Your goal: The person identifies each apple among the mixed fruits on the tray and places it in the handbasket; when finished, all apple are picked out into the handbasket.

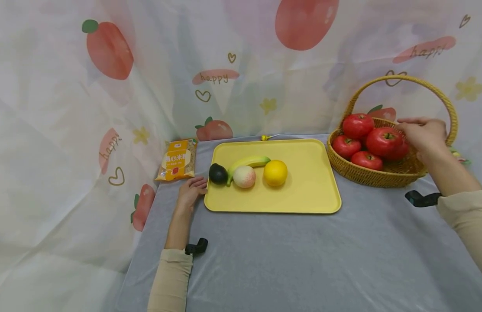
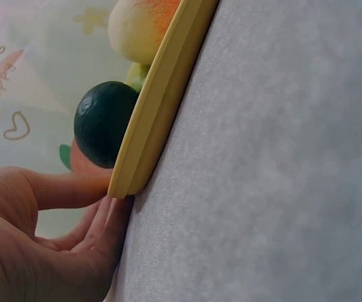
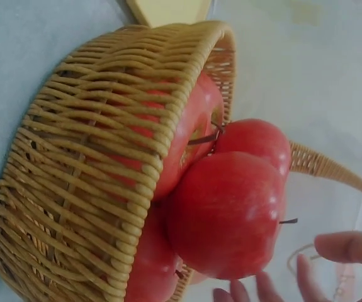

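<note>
My left hand (image 1: 189,193) rests on the cloth at the left edge of a yellow tray (image 1: 311,190); its thumb and straight fingers touch the tray's rim. On the tray lie a dark avocado (image 1: 218,173), a banana (image 1: 251,162), a whitish-pink peach (image 1: 244,177) and an orange (image 1: 275,173). Over the right side of a wicker basket (image 1: 365,175), my right hand (image 1: 427,134) spreads its fingers beside the uppermost red apple (image 3: 228,214). Several more apples sit under and around it. Whether a fingertip touches that apple I cannot tell.
An orange-labelled bag of grain (image 1: 178,159) lies behind my left hand. A small yellow item with a thin stem (image 1: 266,137) lies behind the tray. The basket's tall handle (image 1: 406,78) arches over the apples. A patterned curtain (image 1: 159,56) hangs along the back and left.
</note>
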`<state>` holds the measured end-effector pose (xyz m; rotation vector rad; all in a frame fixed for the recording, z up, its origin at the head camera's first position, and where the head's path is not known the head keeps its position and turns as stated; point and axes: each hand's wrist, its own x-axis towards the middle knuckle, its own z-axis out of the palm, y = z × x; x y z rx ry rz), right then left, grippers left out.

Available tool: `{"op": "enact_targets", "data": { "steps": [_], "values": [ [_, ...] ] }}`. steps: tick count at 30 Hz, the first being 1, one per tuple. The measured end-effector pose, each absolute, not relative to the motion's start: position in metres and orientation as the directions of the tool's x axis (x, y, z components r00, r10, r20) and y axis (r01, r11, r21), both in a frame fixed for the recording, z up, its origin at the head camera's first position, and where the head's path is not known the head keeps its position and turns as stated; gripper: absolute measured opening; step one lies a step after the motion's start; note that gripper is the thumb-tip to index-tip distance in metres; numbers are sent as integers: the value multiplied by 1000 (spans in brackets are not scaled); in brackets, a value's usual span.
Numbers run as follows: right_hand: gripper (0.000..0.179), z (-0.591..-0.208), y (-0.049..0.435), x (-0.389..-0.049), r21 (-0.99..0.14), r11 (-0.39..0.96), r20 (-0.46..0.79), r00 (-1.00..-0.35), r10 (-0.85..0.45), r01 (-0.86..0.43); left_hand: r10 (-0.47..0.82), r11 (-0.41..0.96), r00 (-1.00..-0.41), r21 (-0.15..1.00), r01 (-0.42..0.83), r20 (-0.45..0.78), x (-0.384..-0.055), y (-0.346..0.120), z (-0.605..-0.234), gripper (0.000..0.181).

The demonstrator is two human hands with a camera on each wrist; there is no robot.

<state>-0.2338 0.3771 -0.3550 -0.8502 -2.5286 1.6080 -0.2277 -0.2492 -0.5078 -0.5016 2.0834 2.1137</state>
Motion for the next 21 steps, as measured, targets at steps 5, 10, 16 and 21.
{"op": "enact_targets", "data": {
  "steps": [5, 10, 16, 21],
  "values": [
    [15, -351, 368, -228, -905, 269, -180, -870, 460, 329, -143, -43, -938, 949, -312, -315, -230, -249, -508, 56],
    [31, -351, 356, -221, -906, 334, -104, -901, 421, 261, -154, -110, -931, 942, -317, -331, -232, -250, -507, 55],
    [41, -359, 338, -211, -870, 459, -6, -934, 357, 181, -178, -151, -928, 941, -304, -328, -230, -253, -502, 51],
    [49, -368, 323, -203, -838, 537, 69, -956, 284, 99, -172, -92, -942, 957, -276, -289, -227, -252, -490, 49]
  ]
}}
